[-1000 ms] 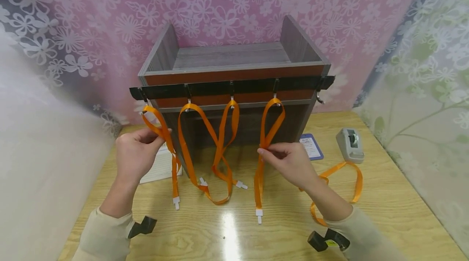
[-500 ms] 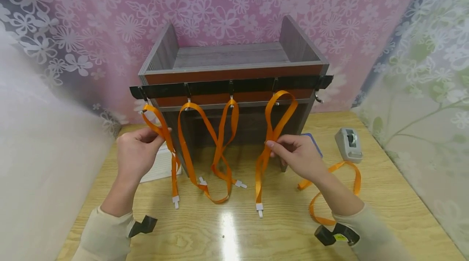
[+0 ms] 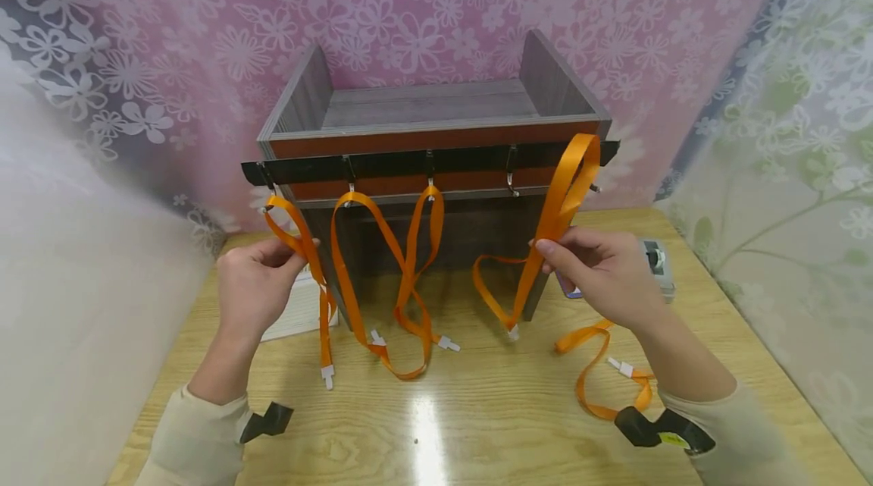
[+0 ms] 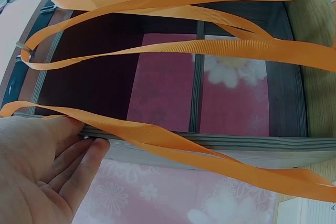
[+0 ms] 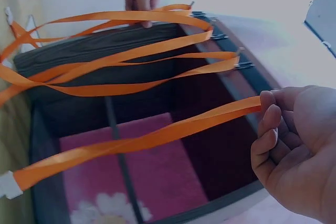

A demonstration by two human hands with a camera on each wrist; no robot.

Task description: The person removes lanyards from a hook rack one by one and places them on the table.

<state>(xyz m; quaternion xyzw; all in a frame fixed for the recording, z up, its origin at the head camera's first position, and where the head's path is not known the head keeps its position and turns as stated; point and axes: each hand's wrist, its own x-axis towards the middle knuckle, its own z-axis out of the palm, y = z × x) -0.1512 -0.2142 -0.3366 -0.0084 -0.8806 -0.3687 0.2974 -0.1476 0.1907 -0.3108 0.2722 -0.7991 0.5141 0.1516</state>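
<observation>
My left hand (image 3: 255, 285) pinches an orange lanyard (image 3: 326, 334) below its loop, which hangs on the leftmost hook of the black rail (image 3: 389, 164). Another orange lanyard (image 3: 569, 183) is held between the thumb and fingers of my right hand (image 3: 610, 274). Its loop stands up in front of the rail's right end, covering most of the last hook, while its tail droops to a white clip (image 3: 513, 333). Two more lanyards, one (image 3: 343, 266) on the second hook and one (image 3: 412, 258) on the third, hang between my hands. The fourth hook (image 3: 510, 183) is bare.
The rail runs across a grey wooden shelf unit (image 3: 430, 103) on the table (image 3: 355, 433). A loose orange lanyard (image 3: 583, 387) lies under my right forearm. Behind that hand are a partly hidden tape dispenser (image 3: 658, 258) and blue badge holder (image 3: 569, 289). White paper (image 3: 293, 311) lies at left.
My right hand has lifted its lanyard off the fourth hook and carried it right and up to the rail's right end. The left hand has stayed in place.
</observation>
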